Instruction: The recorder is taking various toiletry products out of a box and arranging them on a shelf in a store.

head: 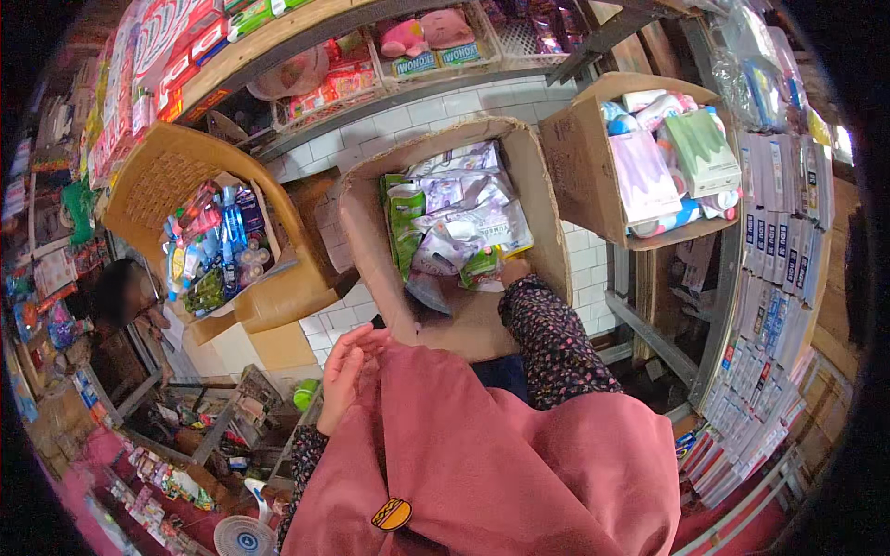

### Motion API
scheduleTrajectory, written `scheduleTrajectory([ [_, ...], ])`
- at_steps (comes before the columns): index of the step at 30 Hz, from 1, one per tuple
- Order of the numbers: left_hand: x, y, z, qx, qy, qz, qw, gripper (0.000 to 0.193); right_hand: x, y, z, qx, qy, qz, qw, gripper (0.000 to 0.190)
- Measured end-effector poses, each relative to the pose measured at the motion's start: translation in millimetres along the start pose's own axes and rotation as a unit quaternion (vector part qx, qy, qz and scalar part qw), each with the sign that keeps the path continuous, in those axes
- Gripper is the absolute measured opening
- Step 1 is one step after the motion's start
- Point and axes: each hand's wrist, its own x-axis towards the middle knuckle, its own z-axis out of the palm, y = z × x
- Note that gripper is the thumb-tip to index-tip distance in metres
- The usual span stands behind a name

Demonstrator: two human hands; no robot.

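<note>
Before me stands a tall cardboard box (452, 340) with its top open, holding purple-and-white pouches (448, 243) and green pouches (407, 215). My right hand (515, 271) reaches inside, at a green-and-yellow packet (481, 267) near the box's right wall; its fingertips are partly hidden, so its grip cannot be made out. My left hand (350, 372) is raised outside the near left corner, beside the pink cloth (445, 445) over my chest. Its fingers are slightly bent and no object shows in it.
A wicker chair (146, 163) at left carries a box of bottles (222, 243). At right, another cardboard box (580, 160) holds bottles and pouches, beside stacked books (772, 243). A wooden shelf (306, 42) with baskets runs along the far side. A person (132, 299) is at far left.
</note>
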Motion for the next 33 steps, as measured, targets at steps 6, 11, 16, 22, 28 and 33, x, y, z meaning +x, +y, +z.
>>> scheduleTrajectory([
  [6, -6.8, 2.9, 6.3, -0.049, 0.047, -0.024, 0.997, 0.039, -80.1, -40.9, -154.0, 0.243, -0.014, 0.07, 0.967, 0.021],
  [11, 0.8, -4.1, 6.5, -0.078, 0.038, -0.017, 0.996, 0.039, -110.7, -41.7, -198.3, 0.382, -0.003, 0.128, 0.915, 0.024],
  [16, -2.6, -2.7, 3.0, -0.056, 0.029, 0.006, 0.998, 0.038, -87.6, -37.6, -177.2, 0.343, -0.032, 0.1, 0.934, 0.027],
  [22, -6.9, -2.2, 11.0, -0.071, 0.019, 0.0, 0.997, 0.038, -51.3, -23.3, -118.5, 0.347, 0.032, 0.067, 0.935, 0.03],
  [28, -13.8, -0.3, 7.5, -0.031, -0.016, 0.032, 0.999, 0.039, -96.1, -25.2, -190.1, 0.244, 0.043, -0.037, 0.968, 0.037],
  [33, -10.6, 6.3, 10.3, 0.016, -0.066, 0.05, 0.996, 0.039, -176.6, -13.5, -242.7, 0.164, 0.062, -0.109, 0.979, 0.03],
])
